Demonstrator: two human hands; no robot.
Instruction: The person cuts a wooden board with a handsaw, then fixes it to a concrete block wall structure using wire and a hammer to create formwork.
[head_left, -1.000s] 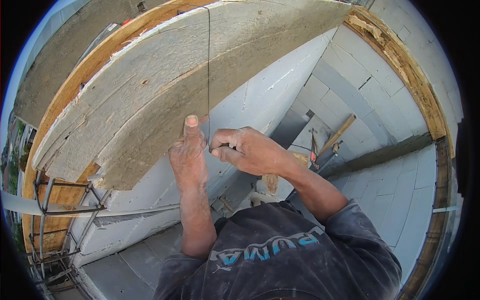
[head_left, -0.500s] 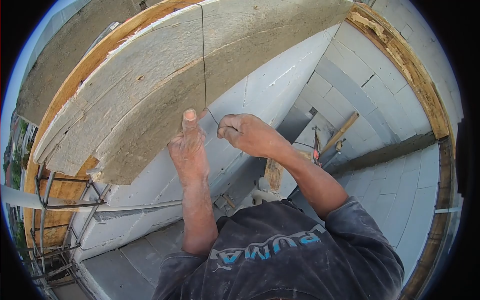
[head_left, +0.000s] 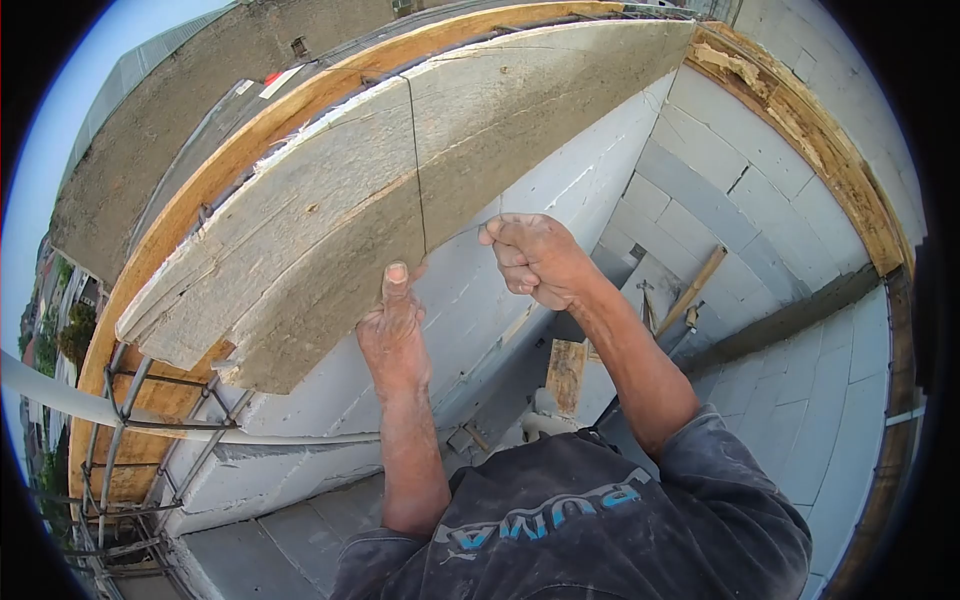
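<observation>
A thin dark wire (head_left: 418,170) runs down the face of a rough grey formwork board (head_left: 340,215) to its lower edge. My left hand (head_left: 393,335) is at that edge, thumb raised and a finger touching the board's underside near the wire; the other fingers are curled, and whether they hold anything is hidden. To the right, my right hand (head_left: 535,258) is closed in a pinch on the thin end of the wire, beside the white block wall (head_left: 480,290).
Steel rebar cages (head_left: 125,420) stand at the lower left beside a pale pipe (head_left: 60,395). A wooden plank (head_left: 565,376) and a wooden-handled tool (head_left: 692,290) lie below right. Block walls (head_left: 800,400) and a timber edge (head_left: 880,380) enclose the right side.
My right hand has moved right, away from my left hand, drawing the wire end out sideways. The view has shifted, and the board appears lower.
</observation>
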